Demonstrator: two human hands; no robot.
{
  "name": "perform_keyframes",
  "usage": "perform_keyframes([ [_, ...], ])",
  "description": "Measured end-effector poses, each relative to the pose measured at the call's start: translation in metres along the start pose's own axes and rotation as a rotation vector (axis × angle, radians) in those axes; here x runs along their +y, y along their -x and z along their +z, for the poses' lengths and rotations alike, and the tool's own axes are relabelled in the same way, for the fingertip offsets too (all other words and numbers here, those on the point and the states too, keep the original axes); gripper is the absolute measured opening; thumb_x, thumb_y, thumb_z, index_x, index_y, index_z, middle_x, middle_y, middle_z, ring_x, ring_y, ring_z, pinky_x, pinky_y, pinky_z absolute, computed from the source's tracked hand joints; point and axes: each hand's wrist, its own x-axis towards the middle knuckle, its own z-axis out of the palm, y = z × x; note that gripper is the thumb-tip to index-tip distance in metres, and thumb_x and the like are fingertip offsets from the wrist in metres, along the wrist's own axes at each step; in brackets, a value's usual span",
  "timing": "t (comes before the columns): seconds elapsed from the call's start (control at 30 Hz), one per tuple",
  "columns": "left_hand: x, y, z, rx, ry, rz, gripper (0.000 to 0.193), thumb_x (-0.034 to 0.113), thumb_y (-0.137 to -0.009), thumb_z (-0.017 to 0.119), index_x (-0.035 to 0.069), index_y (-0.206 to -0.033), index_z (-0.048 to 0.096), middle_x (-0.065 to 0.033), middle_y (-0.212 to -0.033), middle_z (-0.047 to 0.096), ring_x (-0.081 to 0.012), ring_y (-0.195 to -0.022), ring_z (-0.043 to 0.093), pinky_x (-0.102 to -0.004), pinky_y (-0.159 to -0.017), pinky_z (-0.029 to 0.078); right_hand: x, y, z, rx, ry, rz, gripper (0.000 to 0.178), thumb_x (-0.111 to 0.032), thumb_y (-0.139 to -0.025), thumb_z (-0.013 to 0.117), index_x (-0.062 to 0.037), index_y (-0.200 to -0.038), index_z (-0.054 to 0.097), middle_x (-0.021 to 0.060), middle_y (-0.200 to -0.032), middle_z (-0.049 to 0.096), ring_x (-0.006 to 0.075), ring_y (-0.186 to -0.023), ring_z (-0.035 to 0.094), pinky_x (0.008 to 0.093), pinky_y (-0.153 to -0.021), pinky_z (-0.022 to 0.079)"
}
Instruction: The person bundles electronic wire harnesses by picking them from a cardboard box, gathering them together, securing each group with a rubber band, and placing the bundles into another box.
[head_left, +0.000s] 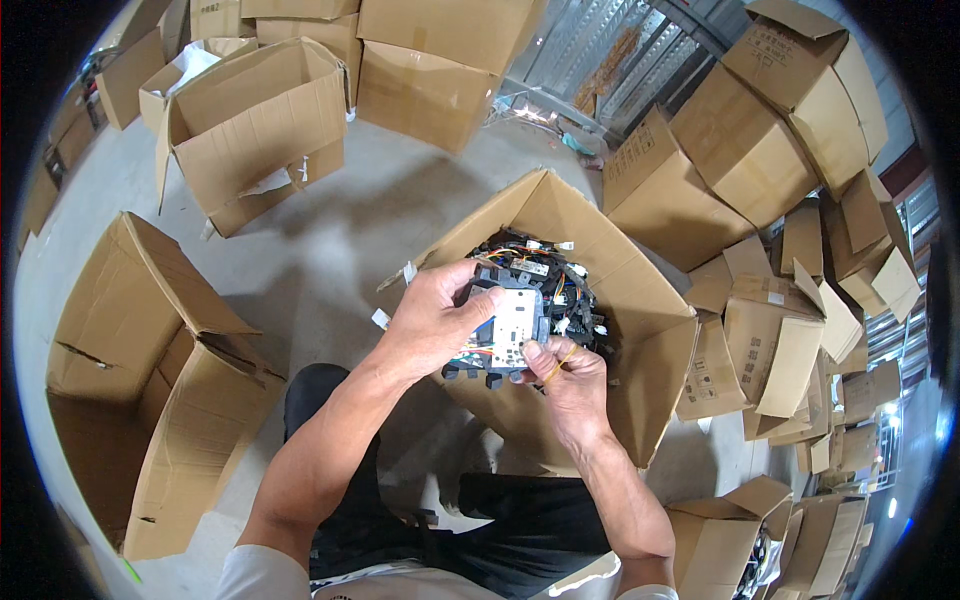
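Over an open cardboard box (640, 375), I hold a black plastic frame with a white circuit board (514, 325) set in it. My left hand (440, 315) grips its left side, thumb across the top face. My right hand (568, 378) pinches its lower right corner. A thin yellow loop (563, 362) shows at the right fingers; I cannot tell whether it is a band or a wire. Coloured wires run along the frame's lower left edge. Beneath, the box holds a heap of black parts (575, 290) with cables and white connectors, partly hidden by my hands.
To my left stands an open, tall cardboard box (190, 440). Another open box (255, 140) sits on the grey floor (400, 180) at the far left. Closed cartons (425, 95) are stacked at the back. Many boxes (745, 145) pile up along the right side.
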Motion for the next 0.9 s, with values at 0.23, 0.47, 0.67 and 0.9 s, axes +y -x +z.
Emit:
perform_keyframes([
  [0.23,0.0016,0.0003,-0.0009,-0.012,-0.049,-0.026,0.023,0.011,-0.095,0.064,-0.004,-0.113,0.064,-0.0013,-0.091,0.066,-0.006,-0.081,0.057,-0.0252,-0.071,0.05,-0.0028,0.0005,0.0016,0.0,0.02,-0.001,0.019,-0.022,-0.089,0.075,-0.0036,-0.084,0.071,0.0039,-0.079,0.068,0.0112,-0.069,0.061,0.0278,-0.067,0.052],
  [0.47,0.0027,0.0009,0.0004,-0.01,0.004,-0.036,0.024,0.01,-0.095,0.065,-0.004,-0.113,0.064,-0.0011,-0.09,0.066,-0.0059,-0.081,0.057,-0.0249,-0.07,0.05,-0.0006,0.0001,0.0006,0.007,0.023,0.005,0.02,-0.022,-0.089,0.074,-0.0035,-0.083,0.07,0.0038,-0.078,0.068,0.0113,-0.068,0.06,0.0279,-0.066,0.052],
  [0.67,0.0035,0.001,-0.0007,-0.013,-0.038,-0.058,0.023,0.011,-0.095,0.065,-0.004,-0.113,0.064,-0.0011,-0.091,0.066,-0.0057,-0.081,0.057,-0.0251,-0.07,0.05,-0.0005,-0.0005,0.0005,-0.006,-0.008,0.019,0.014,-0.017,-0.089,0.074,-0.0033,-0.085,0.072,0.0014,-0.08,0.068,0.0077,-0.069,0.058,0.0253,-0.065,0.052],
  [0.9,0.0011,-0.0001,0.0008,-0.013,-0.045,-0.016,0.023,0.012,-0.095,0.065,-0.004,-0.112,0.065,-0.0008,-0.091,0.066,-0.0056,-0.081,0.057,-0.0254,-0.072,0.05,-0.0001,-0.0006,-0.0022,0.0,0.017,0.018,0.016,-0.018,-0.09,0.073,-0.0035,-0.083,0.071,0.0026,-0.079,0.067,0.0097,-0.068,0.06,0.0264,-0.065,0.053],
])
